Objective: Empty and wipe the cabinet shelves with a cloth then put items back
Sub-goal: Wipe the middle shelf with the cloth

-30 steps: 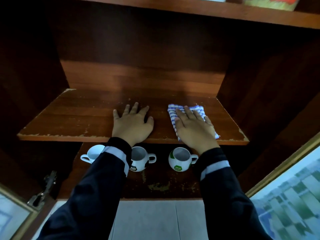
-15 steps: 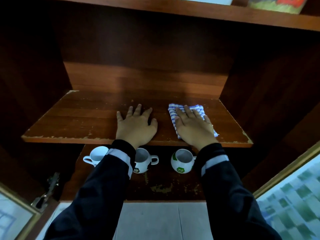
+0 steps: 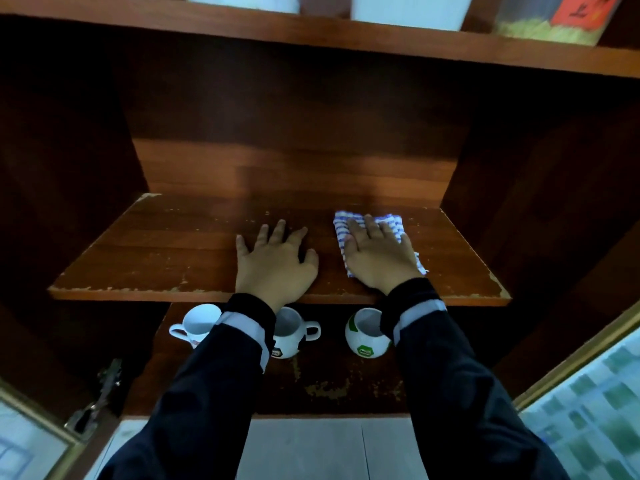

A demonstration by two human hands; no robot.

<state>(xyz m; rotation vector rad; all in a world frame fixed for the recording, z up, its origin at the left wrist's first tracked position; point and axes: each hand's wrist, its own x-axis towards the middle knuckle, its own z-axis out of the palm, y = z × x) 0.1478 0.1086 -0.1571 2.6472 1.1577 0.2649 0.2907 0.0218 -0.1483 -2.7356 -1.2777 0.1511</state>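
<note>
A bare wooden cabinet shelf point(image 3: 156, 258) with a chipped front edge runs across the middle of the view. My right hand point(image 3: 377, 254) lies flat with straight fingers on a blue-and-white checked cloth point(image 3: 389, 221), pressing it onto the right part of the shelf. My left hand point(image 3: 273, 261) rests flat on the bare wood beside it, fingers spread. On the lower shelf stand three white mugs: one at the left point(image 3: 195, 323), one in the middle point(image 3: 294, 336), and a round one with green marks point(image 3: 365, 337), each partly hidden by my sleeves.
An upper shelf point(image 3: 311, 36) holds white containers point(image 3: 408, 10) and a yellow-and-red packet point(image 3: 550, 19). Open cabinet doors with glass panes stand at the lower left point(image 3: 31, 441) and lower right point(image 3: 588, 393). A metal hinge point(image 3: 100, 396) sits at the lower left. Grey floor tiles point(image 3: 329, 448) lie below.
The camera view has tilted up a little, showing more of the upper shelf. Both hands stay flat on the shelf, the right one still on the cloth.
</note>
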